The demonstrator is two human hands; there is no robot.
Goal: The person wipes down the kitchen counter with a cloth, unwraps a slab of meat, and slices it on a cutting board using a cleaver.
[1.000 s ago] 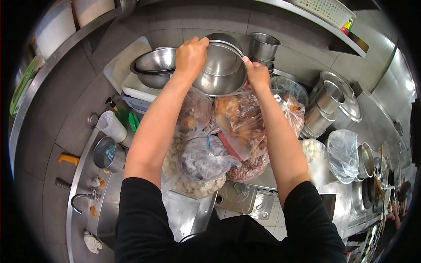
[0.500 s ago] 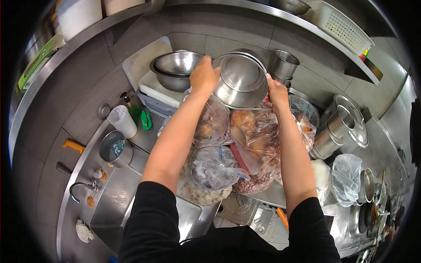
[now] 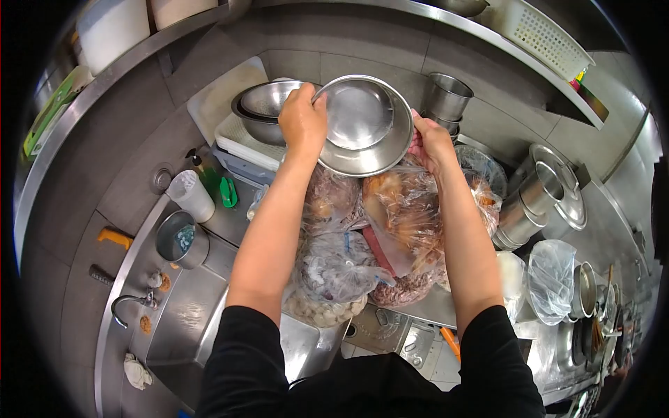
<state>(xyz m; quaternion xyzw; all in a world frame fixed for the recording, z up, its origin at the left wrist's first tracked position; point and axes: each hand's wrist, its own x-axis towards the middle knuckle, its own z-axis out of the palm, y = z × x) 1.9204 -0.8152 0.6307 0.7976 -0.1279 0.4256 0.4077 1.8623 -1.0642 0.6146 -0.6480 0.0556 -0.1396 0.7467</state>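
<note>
Between my two hands is a shiny steel bowl (image 3: 359,115), raised above the bagged food with its inside tilted toward me. My left hand (image 3: 304,124) grips its left rim, fingers closed over the edge. On the opposite side my right hand (image 3: 431,143) is closed on the right rim; its fingertips are partly hidden behind the metal. Just left of my left hand, a steel colander (image 3: 268,101) sits in another bowl. Below the held bowl lie clear plastic bags of browned food (image 3: 401,202) and a knotted bag (image 3: 334,268) with dark contents.
At left are a sink (image 3: 188,313), a faucet (image 3: 129,306), a steel pot (image 3: 182,240) and a white container (image 3: 191,195). Stacked steel containers (image 3: 446,97) stand behind my right hand. A metal shelf (image 3: 334,10) curves overhead with a white basket (image 3: 547,35).
Both hands have shifted slightly left with the steel bowl. The bowl has turned so its inside faces me more fully, and the rim visible behind it before no longer shows.
</note>
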